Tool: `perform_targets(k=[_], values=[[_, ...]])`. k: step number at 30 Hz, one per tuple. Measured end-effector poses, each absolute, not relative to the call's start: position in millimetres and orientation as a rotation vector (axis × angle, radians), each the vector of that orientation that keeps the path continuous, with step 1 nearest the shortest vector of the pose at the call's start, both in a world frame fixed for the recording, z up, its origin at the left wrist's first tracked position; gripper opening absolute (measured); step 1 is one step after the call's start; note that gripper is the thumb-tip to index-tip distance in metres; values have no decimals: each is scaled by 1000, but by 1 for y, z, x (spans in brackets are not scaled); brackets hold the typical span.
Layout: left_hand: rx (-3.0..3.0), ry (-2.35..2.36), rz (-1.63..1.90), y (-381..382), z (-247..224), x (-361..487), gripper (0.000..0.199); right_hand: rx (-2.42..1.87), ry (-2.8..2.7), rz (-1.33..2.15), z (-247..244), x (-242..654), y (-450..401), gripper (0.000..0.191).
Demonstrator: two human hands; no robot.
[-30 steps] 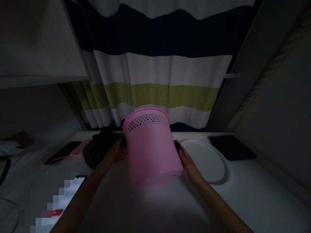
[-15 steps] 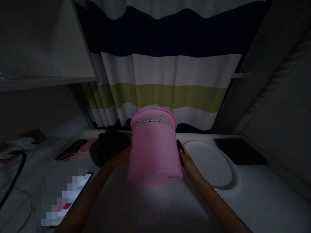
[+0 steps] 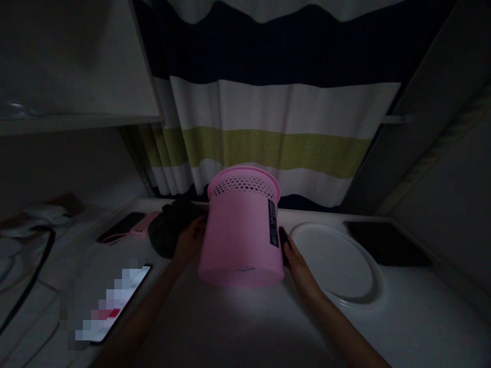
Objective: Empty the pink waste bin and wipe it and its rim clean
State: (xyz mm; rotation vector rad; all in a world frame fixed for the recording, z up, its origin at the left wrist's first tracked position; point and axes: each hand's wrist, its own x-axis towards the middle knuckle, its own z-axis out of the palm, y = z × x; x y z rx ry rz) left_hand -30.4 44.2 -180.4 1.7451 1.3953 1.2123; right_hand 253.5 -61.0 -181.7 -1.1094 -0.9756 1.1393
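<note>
A pink plastic wastebasket [image 3: 240,230] is tilted between my hands, its base toward me and its perforated rim band farther off. A dark label shows on its right side. My left hand [image 3: 191,237] is at the left wall with fingers bent, and their tips are partly hidden in shadow. Against the right wall, my right hand [image 3: 293,255] is closed on the wastebasket. A narrow black item [image 3: 284,245] lies between those fingers and the wall; its kind is too dark to make out.
Beside my left hand lies a black plastic bag [image 3: 164,230]. A lit phone [image 3: 126,301], a dark phone [image 3: 121,227] and a pink strapped item [image 3: 144,225] are at left. To the right are a round white lid-like disc [image 3: 333,260] and a flat black square [image 3: 387,243]. A striped curtain [image 3: 268,107] hangs behind.
The wastebasket has turned, bringing its dark label into view on the right side. My left hand has shifted a little left along the wall, fingers more bent. The view has shifted slightly.
</note>
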Motion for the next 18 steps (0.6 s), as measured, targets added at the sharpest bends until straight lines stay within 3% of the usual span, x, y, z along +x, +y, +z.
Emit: perform_targets(k=[4, 8, 11, 18], values=[[1437, 1289, 1168, 45, -143, -38, 55, -1073, -1010, 1126, -172, 249, -60, 55], [1677, 1374, 979, 38, -130, -28, 57, -1088, -1113, 1018, -161, 240, -61, 59], [1788, 1402, 893, 37, -138, -22, 64, -1131, -1158, 953, -155, 235, -64, 60], [1807, 1155, 1003, 45, -182, -31, 50, -1088, -1032, 1024, -175, 249, -62, 58]])
